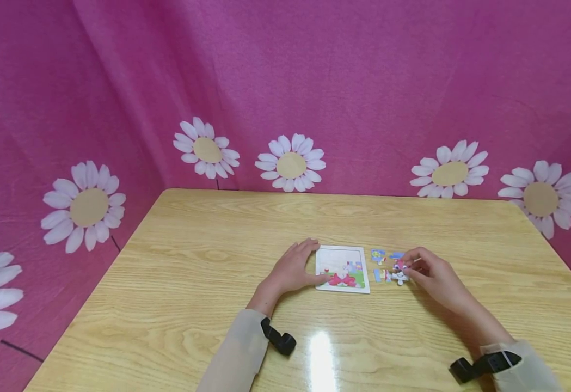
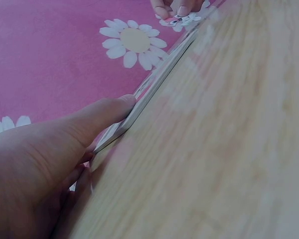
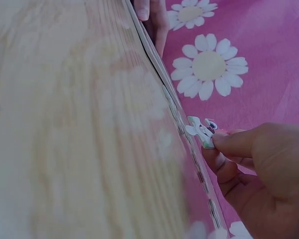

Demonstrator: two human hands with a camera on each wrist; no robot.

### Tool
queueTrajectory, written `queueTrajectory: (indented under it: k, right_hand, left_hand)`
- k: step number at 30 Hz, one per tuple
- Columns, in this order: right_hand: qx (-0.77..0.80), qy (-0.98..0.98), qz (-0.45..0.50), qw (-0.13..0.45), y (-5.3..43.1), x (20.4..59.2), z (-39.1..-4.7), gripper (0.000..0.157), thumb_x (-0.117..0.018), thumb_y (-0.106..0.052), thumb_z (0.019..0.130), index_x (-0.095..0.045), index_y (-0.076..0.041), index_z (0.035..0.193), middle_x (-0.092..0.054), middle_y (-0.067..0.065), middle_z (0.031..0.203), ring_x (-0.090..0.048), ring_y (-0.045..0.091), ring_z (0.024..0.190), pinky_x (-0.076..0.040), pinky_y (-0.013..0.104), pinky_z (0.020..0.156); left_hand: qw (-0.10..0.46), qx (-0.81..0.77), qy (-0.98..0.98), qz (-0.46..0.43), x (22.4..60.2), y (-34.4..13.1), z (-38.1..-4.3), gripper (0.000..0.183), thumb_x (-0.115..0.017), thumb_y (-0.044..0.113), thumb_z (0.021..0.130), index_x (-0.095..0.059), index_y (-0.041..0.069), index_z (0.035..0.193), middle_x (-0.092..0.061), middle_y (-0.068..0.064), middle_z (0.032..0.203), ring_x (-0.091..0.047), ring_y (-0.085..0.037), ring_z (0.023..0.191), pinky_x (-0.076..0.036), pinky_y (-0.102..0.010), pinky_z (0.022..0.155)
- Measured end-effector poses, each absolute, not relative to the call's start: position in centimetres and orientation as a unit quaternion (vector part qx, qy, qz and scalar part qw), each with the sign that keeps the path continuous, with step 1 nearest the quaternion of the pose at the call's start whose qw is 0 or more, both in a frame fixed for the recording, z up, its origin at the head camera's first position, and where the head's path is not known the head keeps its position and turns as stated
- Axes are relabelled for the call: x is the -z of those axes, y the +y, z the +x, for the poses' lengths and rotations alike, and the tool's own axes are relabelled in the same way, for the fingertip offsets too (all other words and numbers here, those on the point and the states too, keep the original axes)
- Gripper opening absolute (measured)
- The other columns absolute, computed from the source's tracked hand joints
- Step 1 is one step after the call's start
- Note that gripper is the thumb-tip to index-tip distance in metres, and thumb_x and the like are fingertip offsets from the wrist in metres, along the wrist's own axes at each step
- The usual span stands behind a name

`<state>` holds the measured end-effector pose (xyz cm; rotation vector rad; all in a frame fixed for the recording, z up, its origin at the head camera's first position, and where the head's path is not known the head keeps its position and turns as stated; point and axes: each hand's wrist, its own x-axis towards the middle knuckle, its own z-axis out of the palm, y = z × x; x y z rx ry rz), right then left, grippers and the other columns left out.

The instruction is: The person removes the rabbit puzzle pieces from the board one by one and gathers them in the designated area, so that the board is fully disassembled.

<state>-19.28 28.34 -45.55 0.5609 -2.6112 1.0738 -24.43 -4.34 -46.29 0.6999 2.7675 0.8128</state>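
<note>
A square puzzle tray [image 1: 340,252] lies on the table in the head view, with joined pieces showing red and green along its lower part. My left hand [image 1: 292,268] rests at its left side, thumb on the tray and fingers stretched to the upper left corner. Between thumb and fingers, my right hand [image 1: 434,275] pinches a puzzle piece [image 3: 202,130] with a white and pink animal face. That piece is raised off the table, tilted, as the right wrist view shows. Beside the tray lie several loose puzzle pieces [image 1: 378,255], some partly hidden by the right hand.
The wooden table [image 1: 207,234] extends around the tray on all sides. Behind it and to the left hangs a pink curtain [image 1: 344,81] with white daisies. Black wrist cameras [image 1: 280,338] sit on both forearms.
</note>
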Motion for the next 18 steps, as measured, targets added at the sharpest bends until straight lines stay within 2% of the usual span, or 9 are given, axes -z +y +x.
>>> queueTrajectory:
  k: [5, 9, 18]
  right_hand:
    - [-0.377, -0.893, 0.200, 0.140, 29.0, 45.8, -19.1, 0.022, -0.067, 0.012, 0.083, -0.060, -0.002, 0.099, -0.067, 0.012, 0.089, -0.056, -0.008, 0.078, -0.049, 0.012, 0.063]
    - [-0.378, -0.894, 0.194, 0.143, 29.4, 45.9, -19.1, 0.022, -0.068, 0.012, 0.083, -0.061, -0.003, 0.098, -0.064, 0.008, 0.086, -0.054, -0.009, 0.076, -0.047, 0.012, 0.061]
    - [-0.377, -0.898, 0.190, 0.128, 29.8, 46.0, -19.0, 0.020, -0.068, 0.010, 0.084, -0.061, -0.003, 0.098, -0.065, 0.009, 0.085, -0.054, -0.008, 0.075, -0.046, 0.013, 0.060]
  left_hand:
    - [0.087, -0.276, 0.928, 0.233, 46.2, -4.4, -24.3, 0.087, -0.071, 0.056, 0.081, -0.039, 0.015, 0.150, -0.034, 0.000, 0.159, -0.023, -0.015, 0.152, -0.013, -0.033, 0.127]
    - [0.087, -0.277, 0.928, 0.232, 46.2, -4.4, -24.4, 0.085, -0.071, 0.055, 0.082, -0.039, 0.014, 0.150, -0.035, 0.000, 0.159, -0.023, -0.015, 0.152, -0.013, -0.033, 0.127]
    - [0.089, -0.276, 0.929, 0.231, 46.5, -4.3, -24.5, 0.086, -0.070, 0.056, 0.082, -0.039, 0.015, 0.150, -0.033, 0.001, 0.160, -0.022, -0.014, 0.152, -0.012, -0.033, 0.127]
